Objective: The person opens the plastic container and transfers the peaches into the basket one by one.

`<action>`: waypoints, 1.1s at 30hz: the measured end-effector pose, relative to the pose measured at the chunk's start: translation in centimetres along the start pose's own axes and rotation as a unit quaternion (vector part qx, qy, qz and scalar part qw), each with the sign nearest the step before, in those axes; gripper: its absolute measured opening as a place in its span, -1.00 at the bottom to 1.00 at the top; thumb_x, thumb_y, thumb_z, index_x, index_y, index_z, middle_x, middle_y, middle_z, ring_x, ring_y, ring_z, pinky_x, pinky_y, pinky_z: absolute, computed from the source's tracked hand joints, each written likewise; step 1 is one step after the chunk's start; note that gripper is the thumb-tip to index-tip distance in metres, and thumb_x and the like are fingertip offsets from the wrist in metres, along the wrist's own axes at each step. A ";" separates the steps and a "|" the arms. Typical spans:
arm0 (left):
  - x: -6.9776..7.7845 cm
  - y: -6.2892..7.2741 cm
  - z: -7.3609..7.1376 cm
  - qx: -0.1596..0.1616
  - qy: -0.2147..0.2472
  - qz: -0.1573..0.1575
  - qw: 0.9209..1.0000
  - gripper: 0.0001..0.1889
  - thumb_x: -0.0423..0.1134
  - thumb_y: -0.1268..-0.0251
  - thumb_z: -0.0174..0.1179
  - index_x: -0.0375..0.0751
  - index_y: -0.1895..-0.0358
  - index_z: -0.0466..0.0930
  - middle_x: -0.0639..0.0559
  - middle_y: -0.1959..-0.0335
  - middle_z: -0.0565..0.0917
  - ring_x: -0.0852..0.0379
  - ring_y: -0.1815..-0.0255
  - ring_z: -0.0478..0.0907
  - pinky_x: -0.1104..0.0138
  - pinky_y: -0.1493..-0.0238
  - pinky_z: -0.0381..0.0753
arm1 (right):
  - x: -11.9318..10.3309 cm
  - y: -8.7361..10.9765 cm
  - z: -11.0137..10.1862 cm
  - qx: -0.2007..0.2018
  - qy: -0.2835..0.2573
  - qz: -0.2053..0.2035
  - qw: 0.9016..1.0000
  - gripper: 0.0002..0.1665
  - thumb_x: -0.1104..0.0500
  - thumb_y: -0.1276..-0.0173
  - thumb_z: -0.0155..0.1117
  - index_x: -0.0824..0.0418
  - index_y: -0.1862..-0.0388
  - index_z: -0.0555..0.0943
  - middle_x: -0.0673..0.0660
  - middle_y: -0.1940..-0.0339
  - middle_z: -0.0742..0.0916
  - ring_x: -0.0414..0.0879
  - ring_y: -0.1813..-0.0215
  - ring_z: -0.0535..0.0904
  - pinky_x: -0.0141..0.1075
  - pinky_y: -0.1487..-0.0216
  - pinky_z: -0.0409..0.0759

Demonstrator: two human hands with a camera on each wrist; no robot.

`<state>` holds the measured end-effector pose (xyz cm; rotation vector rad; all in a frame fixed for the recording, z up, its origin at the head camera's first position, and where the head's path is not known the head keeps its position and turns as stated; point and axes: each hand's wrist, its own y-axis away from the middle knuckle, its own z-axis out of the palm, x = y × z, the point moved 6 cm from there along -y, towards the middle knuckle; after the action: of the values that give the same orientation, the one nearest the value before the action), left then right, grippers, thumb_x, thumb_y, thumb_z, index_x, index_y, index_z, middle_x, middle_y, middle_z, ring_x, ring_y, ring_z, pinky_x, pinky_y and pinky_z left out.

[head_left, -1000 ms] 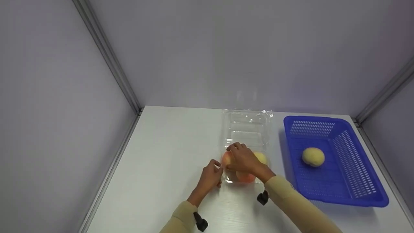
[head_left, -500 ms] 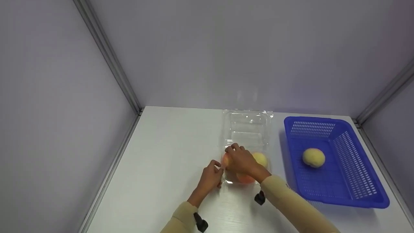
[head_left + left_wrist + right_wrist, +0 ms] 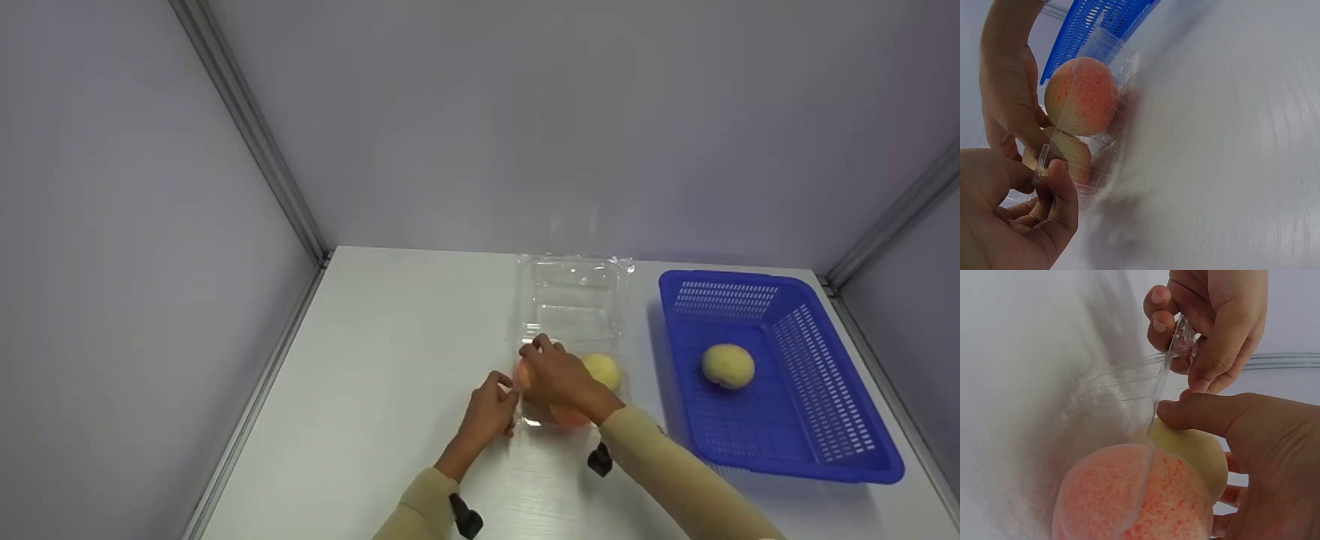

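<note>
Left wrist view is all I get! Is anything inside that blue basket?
Observer: Yes, one round yellow fruit lies in the blue basket.
Operator: Cool! And where's the lid of the clear box?
Observer: In the head view it lies folded open, on the side away from the person.
Operator: Is any fruit in the box hiding from me?
Observer: Yes, another yellow fruit, just to the right of the right hand.
</note>
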<state>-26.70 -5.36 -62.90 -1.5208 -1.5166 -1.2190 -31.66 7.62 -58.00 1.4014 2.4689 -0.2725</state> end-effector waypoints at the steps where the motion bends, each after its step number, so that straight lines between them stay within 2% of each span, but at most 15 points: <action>1: 0.0 0.0 0.0 0.000 0.000 0.001 1.000 -0.82 -0.28 -0.63 0.12 -0.28 -0.12 0.49 0.05 0.51 0.56 0.24 0.70 0.49 0.45 0.62 0.49 | 0.0 0.0 0.1 -0.007 -0.001 0.004 1.000 -0.21 0.02 -0.20 0.67 0.25 -0.33 0.55 0.29 -0.25 0.56 0.24 -0.03 0.63 0.13 0.14 0.78; 9: 0.1 0.1 0.0 0.003 -0.003 0.001 1.000 -0.82 -0.27 -0.63 0.12 -0.27 -0.11 0.48 0.07 0.51 0.55 0.24 0.71 0.50 0.45 0.63 0.48 | 0.0 0.0 0.9 -0.041 -0.004 0.020 0.999 -0.14 0.04 -0.17 0.70 0.22 -0.38 0.50 0.26 -0.26 0.56 0.20 -0.07 0.61 0.09 0.14 0.77; 18: 0.0 0.0 0.0 0.000 -0.007 -0.006 1.000 -0.81 -0.26 -0.64 0.11 -0.27 -0.12 0.49 0.06 0.49 0.56 0.24 0.68 0.51 0.45 0.62 0.49 | 0.0 0.4 1.3 -0.068 -0.006 0.036 0.997 -0.08 0.02 -0.19 0.67 0.15 -0.47 0.45 0.21 -0.38 0.57 0.21 -0.27 0.58 0.14 -0.09 0.74; 26: 0.2 0.1 0.0 -0.004 -0.002 0.011 1.000 -0.82 -0.28 -0.63 0.09 -0.28 -0.11 0.47 0.07 0.51 0.56 0.22 0.70 0.51 0.44 0.62 0.48 | -0.3 0.7 1.6 -0.057 0.031 0.018 0.998 0.00 0.03 -0.12 0.69 0.24 -0.49 0.42 0.26 -0.32 0.57 0.23 -0.21 0.59 0.06 0.08 0.79; 29: 0.2 0.1 0.0 -0.005 -0.003 0.013 1.000 -0.83 -0.29 -0.63 0.09 -0.28 -0.11 0.47 0.05 0.51 0.57 0.22 0.70 0.51 0.45 0.62 0.48 | -0.2 0.7 1.6 -0.056 0.028 0.018 0.998 0.01 0.03 -0.13 0.69 0.23 -0.50 0.40 0.25 -0.31 0.56 0.22 -0.22 0.58 0.04 0.04 0.79; 33: 0.2 0.1 -0.1 -0.005 0.000 0.012 1.000 -0.83 -0.28 -0.64 0.09 -0.27 -0.10 0.47 -0.11 0.46 0.65 0.21 0.70 0.51 0.45 0.62 0.49 | -0.2 0.7 1.7 -0.056 0.012 0.021 0.998 0.01 0.07 -0.12 0.69 0.22 -0.51 0.40 0.25 -0.29 0.56 0.20 -0.23 0.56 0.01 -0.01 0.78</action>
<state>-26.62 -5.38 -62.70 -1.5417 -1.4898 -1.2144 -30.66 7.31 -59.49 1.4161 2.4295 -0.1058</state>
